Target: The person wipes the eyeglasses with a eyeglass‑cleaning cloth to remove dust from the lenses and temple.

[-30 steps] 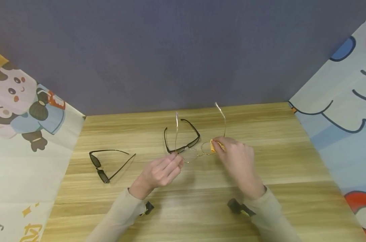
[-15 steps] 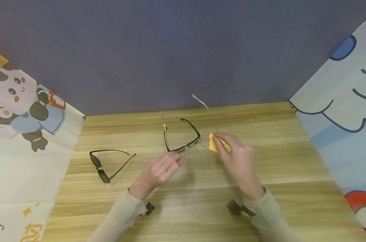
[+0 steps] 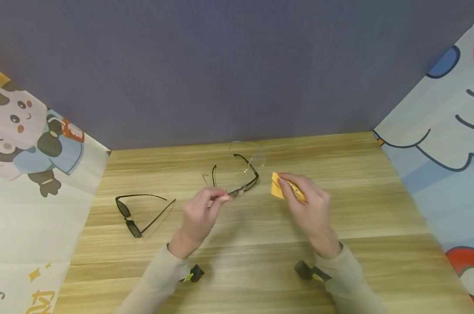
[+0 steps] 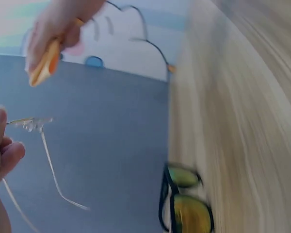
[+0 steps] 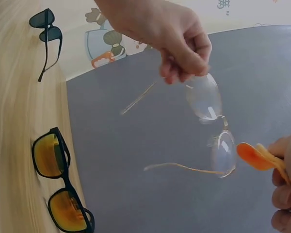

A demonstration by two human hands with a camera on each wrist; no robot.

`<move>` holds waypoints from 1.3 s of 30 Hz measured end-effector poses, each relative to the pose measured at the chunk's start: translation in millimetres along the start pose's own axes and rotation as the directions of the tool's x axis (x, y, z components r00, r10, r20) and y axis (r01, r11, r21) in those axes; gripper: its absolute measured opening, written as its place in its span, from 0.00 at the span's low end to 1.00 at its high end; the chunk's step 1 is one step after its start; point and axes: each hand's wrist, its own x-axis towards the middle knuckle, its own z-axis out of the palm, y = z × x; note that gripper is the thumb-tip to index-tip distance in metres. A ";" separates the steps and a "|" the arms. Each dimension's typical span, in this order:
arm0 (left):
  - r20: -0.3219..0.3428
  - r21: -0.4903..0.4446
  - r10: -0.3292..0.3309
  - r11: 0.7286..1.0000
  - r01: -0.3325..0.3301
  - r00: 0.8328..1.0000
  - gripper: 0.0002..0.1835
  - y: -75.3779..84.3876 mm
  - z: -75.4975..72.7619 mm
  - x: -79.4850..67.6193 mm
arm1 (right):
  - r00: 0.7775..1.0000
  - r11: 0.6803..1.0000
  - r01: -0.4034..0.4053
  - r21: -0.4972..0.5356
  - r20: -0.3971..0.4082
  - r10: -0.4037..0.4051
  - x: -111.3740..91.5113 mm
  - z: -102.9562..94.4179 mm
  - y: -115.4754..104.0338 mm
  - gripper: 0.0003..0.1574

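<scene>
My left hand (image 3: 199, 213) pinches a pair of thin metal-framed eyeglasses (image 5: 203, 99) at one end, beside a clear lens. They are held up off the table with both temples unfolded, blurred in the head view. My right hand (image 3: 309, 211) grips a folded yellow-orange cloth (image 3: 276, 186) between thumb and fingers. In the right wrist view the cloth's edge (image 5: 254, 156) sits close to the lower lens (image 5: 225, 154). From the head view, a gap separates the cloth from the eyeglasses.
Black sunglasses with orange mirrored lenses (image 5: 68, 209) lie on the wooden table (image 3: 252, 270), behind my left hand. A second dark pair of sunglasses (image 3: 133, 228) lies further left with its temples open. A grey-blue panel (image 3: 237, 69) stands along the table's back edge.
The cloth was at the right lens a second ago and is now apart from it. My left hand has turned the eyeglasses, swinging their free end up and left. The right hand barely moved.
</scene>
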 end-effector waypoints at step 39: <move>0.402 -0.846 -0.892 -0.277 0.455 0.206 0.08 39.2 17.0 30.8 | 0.970 0.996 0.057 0.065 0.233 -0.071 -19.6 57.7 -23.7 0.17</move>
